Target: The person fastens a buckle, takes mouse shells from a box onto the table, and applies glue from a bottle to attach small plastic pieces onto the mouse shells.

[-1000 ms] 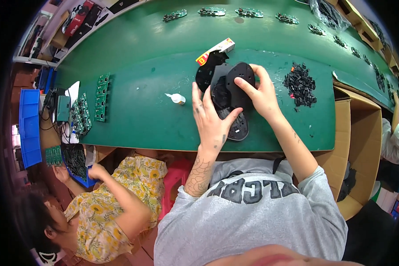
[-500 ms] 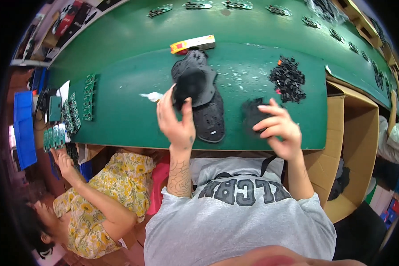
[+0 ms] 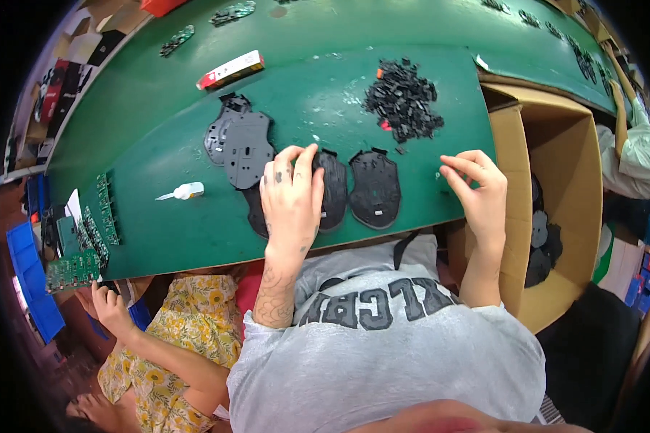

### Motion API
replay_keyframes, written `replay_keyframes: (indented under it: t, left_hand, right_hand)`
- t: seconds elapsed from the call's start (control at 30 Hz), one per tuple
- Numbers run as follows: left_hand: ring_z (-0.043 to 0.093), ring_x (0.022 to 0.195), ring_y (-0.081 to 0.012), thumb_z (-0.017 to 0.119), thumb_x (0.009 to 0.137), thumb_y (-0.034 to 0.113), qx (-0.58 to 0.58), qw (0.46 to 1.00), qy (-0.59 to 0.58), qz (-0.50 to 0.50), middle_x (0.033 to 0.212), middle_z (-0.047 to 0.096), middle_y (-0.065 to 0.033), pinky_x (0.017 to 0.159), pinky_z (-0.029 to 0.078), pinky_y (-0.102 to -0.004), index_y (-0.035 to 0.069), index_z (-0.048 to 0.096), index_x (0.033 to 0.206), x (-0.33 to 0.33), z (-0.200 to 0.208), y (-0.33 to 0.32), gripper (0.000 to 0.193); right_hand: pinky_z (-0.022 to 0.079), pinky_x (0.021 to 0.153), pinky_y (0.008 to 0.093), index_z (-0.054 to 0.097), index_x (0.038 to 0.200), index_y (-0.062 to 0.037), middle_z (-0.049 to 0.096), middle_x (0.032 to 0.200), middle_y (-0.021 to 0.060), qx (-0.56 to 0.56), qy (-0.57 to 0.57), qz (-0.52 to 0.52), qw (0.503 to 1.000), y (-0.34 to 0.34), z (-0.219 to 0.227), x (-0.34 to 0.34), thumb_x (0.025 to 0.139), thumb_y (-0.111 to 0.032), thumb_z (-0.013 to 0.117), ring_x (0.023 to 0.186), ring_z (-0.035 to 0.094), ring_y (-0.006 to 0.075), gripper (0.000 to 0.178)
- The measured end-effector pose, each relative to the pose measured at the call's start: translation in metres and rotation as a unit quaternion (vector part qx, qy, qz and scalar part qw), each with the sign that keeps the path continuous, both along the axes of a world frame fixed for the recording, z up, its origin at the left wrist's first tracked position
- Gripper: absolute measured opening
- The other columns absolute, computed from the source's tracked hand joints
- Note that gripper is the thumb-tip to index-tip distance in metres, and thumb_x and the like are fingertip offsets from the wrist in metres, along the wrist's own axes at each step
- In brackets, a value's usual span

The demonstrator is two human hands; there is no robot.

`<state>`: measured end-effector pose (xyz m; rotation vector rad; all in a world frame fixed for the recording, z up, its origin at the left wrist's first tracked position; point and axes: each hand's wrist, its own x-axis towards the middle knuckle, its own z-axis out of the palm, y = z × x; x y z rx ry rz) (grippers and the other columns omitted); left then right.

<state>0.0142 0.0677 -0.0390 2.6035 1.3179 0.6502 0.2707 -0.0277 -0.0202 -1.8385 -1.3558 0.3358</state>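
Note:
My left hand [image 3: 290, 198] is over the left side of a black plastic shell [image 3: 334, 191], its fingers bent and apart; whether the fingertips touch it I cannot tell. A second black shell [image 3: 375, 189] lies just to the right. Left of my hand is a stack of dark grey plastic plates [image 3: 248, 148], with another black shell [image 3: 254, 211] partly hidden under my hand. My right hand [image 3: 478, 189] is raised near the table's right end, thumb and index pinched together. What they hold, if anything, is too small to make out.
A pile of small black parts [image 3: 403, 101] lies beyond the shells. A white dropper bottle [image 3: 189, 190] and a red-white box [image 3: 231, 70] are to the left. An open cardboard box [image 3: 565, 144] stands at right. A co-worker's hand [image 3: 113, 312] holds green circuit boards [image 3: 74, 271].
The view has swung, shifting the table leftward. The dark piece in my left hand and the one by my right are out of them; two shells now lie side by side. My right fingers have pinched together.

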Motion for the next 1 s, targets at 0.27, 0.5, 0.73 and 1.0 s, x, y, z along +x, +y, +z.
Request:
replay_keyframes:
  t: [0.27,0.5,0.73,1.0]
  left_hand:
    - [0.055,0.092,-0.0258,0.069,0.078,0.006,0.085,0.981,-0.126,0.116,0.105,0.059,-0.0087,0.082,0.043,-0.0383,0.007,0.068,0.107,-0.047,0.0,-0.044,0.029]
    - [0.049,0.111,-0.0264,0.07,0.078,0.02,-0.017,0.999,0.026,0.035,0.131,0.055,-0.0058,0.098,0.036,-0.0395,0.012,0.064,0.124,-0.07,-0.016,-0.083,0.047]
    - [0.05,0.109,-0.0232,0.076,0.075,0.026,0.02,0.998,-0.017,0.049,0.127,0.057,-0.003,0.093,0.038,-0.0387,0.013,0.066,0.121,-0.062,-0.029,-0.085,0.048]
    - [0.055,0.101,-0.0269,0.079,0.074,0.018,0.076,0.988,-0.01,0.134,0.113,0.062,-0.0041,0.087,0.046,-0.039,0.009,0.07,0.112,-0.07,-0.016,-0.033,0.04]
  right_hand:
    - [0.049,0.061,0.0271,0.073,0.094,-0.0024,0.063,0.088,0.007,-0.042,0.049,-0.048,0.997,-0.037,-0.019,-0.001,0.074,-0.003,0.077,0.072,0.06,0.0154,0.02]
    - [0.048,0.076,0.0363,0.064,0.089,-0.0005,0.06,0.094,0.0098,-0.003,-0.093,0.035,0.995,-0.04,-0.03,0.003,0.076,0.002,0.073,0.089,0.057,0.0268,0.016]
    - [0.049,0.077,0.0345,0.064,0.091,0.0001,0.063,0.097,0.01,0.017,-0.118,0.072,0.99,-0.047,-0.036,0.005,0.078,0.004,0.07,0.091,0.06,0.0256,0.015]
    - [0.053,0.07,0.0247,0.064,0.1,0.0039,0.068,0.091,0.012,0.066,0.211,-0.037,0.975,-0.029,-0.041,-0.019,0.089,0.005,0.063,0.081,0.069,0.017,0.012]
